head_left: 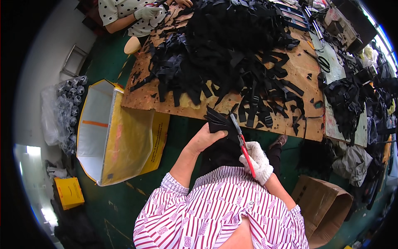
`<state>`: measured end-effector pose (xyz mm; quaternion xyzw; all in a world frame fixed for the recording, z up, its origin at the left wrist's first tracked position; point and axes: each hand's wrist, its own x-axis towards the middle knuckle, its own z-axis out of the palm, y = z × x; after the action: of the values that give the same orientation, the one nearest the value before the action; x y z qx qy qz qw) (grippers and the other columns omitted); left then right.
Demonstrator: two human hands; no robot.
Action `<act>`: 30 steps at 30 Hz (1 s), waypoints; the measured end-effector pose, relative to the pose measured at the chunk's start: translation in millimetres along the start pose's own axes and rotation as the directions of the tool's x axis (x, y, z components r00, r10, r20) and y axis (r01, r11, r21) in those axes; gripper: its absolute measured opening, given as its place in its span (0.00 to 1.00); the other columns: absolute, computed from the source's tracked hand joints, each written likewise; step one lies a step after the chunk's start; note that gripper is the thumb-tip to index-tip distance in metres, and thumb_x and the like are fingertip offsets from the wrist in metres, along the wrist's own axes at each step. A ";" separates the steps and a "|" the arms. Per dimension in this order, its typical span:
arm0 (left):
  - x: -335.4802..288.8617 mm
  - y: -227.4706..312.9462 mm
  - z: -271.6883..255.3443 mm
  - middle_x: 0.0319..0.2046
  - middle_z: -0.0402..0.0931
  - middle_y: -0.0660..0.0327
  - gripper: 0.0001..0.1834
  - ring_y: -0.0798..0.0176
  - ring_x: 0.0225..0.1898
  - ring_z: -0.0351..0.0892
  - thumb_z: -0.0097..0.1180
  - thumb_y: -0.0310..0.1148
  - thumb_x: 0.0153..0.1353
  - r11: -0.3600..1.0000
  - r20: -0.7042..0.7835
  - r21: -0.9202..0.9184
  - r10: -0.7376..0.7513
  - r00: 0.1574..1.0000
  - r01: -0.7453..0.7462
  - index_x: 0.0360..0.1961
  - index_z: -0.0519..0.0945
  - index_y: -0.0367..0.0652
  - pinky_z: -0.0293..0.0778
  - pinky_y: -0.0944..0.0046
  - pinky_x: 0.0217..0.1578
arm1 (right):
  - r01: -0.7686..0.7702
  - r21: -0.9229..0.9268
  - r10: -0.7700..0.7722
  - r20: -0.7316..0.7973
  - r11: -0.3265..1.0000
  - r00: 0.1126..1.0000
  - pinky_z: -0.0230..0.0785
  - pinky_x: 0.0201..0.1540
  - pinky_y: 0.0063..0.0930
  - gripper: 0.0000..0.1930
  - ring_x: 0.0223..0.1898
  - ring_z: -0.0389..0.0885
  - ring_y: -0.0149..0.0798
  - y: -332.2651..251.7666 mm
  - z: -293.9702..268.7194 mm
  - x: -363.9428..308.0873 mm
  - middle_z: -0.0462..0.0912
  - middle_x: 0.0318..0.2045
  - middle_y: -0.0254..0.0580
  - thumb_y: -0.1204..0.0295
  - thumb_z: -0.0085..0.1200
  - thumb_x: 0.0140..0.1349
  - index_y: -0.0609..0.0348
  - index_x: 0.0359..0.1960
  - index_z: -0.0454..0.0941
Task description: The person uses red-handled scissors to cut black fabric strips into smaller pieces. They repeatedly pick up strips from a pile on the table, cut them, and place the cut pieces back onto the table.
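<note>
My bare left hand (203, 139) is closed round a fanned bundle of black fabric strips (219, 121) at the table's near edge, thumb on top. In my right hand (258, 162), in a white knitted glove, is a red-handled tool with a long grey metal end (241, 143). It could be pliers or snips; the exact kind is hard to make out. Its tip points up beside the bundle's right side. Just beyond, a large heap of black straps and fabric pieces (232, 50) covers much of the wooden table (143, 97), some with buckles at the near side.
To the left stands a yellow-edged bin (97, 137), with a small yellow box (69, 193) beyond it. A cardboard box (321, 207) is at lower right. Black-handled scissors (323, 63) lie on the right. Across the table a person in a dotted shirt (124, 18) works with a gloved hand.
</note>
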<state>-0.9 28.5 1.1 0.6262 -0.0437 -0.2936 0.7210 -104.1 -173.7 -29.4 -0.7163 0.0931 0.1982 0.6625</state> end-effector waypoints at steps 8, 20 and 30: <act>-0.6 -7.4 0.8 0.37 0.76 0.66 0.15 0.72 0.40 0.72 0.57 0.25 0.52 1.000 0.025 0.000 -0.005 1.000 0.005 0.43 0.77 0.37 0.68 0.70 0.45 | 0.101 -0.081 -0.102 -0.009 0.992 0.995 0.67 0.29 0.25 0.23 0.23 0.72 0.31 -3.2 0.5 8.0 0.73 0.26 0.37 0.71 0.58 0.53 0.62 0.48 0.62; -5.0 -5.0 -3.1 0.40 0.75 0.66 0.17 0.73 0.42 0.72 0.57 0.25 0.52 1.000 0.078 -0.002 -0.028 0.997 0.028 0.45 0.75 0.37 0.69 0.69 0.46 | 0.071 0.080 -0.077 0.070 0.994 0.995 0.62 0.22 0.18 0.21 0.18 0.64 0.22 -13.0 1.3 4.9 0.69 0.25 0.32 0.75 0.53 0.55 0.63 0.50 0.61; -12.1 -13.5 -1.1 0.37 0.76 0.67 0.14 0.73 0.39 0.72 0.59 0.25 0.53 1.000 0.067 -0.026 0.007 0.998 -0.005 0.42 0.77 0.37 0.69 0.71 0.43 | 0.001 0.276 0.024 -0.087 0.961 0.996 0.67 0.22 0.19 0.28 0.19 0.71 0.26 -27.9 -3.5 11.5 0.71 0.31 0.39 0.75 0.60 0.50 0.62 0.51 0.59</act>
<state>-15.3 34.7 -8.0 0.6065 -0.0659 -0.3126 0.7281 -82.1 -172.7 -8.5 -0.6248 0.1534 0.1549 0.7497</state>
